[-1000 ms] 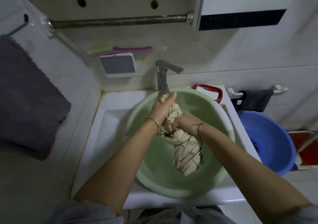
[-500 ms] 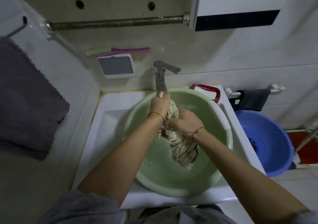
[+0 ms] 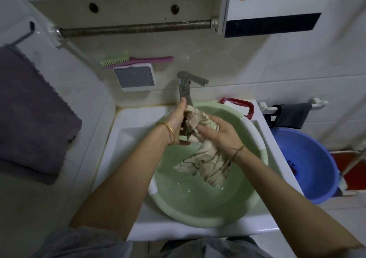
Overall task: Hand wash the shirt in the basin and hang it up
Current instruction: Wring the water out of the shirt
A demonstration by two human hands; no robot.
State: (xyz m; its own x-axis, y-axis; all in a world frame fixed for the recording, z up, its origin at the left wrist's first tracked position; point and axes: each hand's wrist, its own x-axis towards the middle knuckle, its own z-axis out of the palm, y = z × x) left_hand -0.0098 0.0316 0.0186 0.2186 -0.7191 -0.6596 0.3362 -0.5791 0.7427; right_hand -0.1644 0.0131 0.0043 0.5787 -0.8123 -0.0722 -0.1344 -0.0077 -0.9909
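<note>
Stage: by the look of it, mid-wash; the cream, dark-lined wet cotton shirt [image 3: 206, 164] is being scrubbed between two hands above the round pale green plastic basin [image 3: 198, 223].
Done: the shirt is soaked through, and shallow water lies in the bottom of the basin.
Left: probably more rubbing, then rinsing, wringing and hanging. A rusty metal rail [image 3: 134, 28] on the wall above the basin carries nothing.
Shirt: bunched into a twisted rope over the far half of the basin. Its upper end is gathered in both hands and its lower end trails down towards the water on the right side.
Left hand [image 3: 176, 125]: just in front of the chrome tap [image 3: 185, 88] at the far rim of the basin. The fingers are clenched round the top of the bunch and the thumb points up at the tap.
Right hand [image 3: 219, 135]: touching the left one, palm down on the cloth, with the fingers curled over the bunch and grasping it.
Arms: both forearms reach in from the near edge of the basin and converge over it, wrists bent slightly down.
Nearby: a blue plastic tub [image 3: 309, 164] stands right of the basin, and a pink-handled scrubbing brush [image 3: 134, 59] rests on the wall behind it.
</note>
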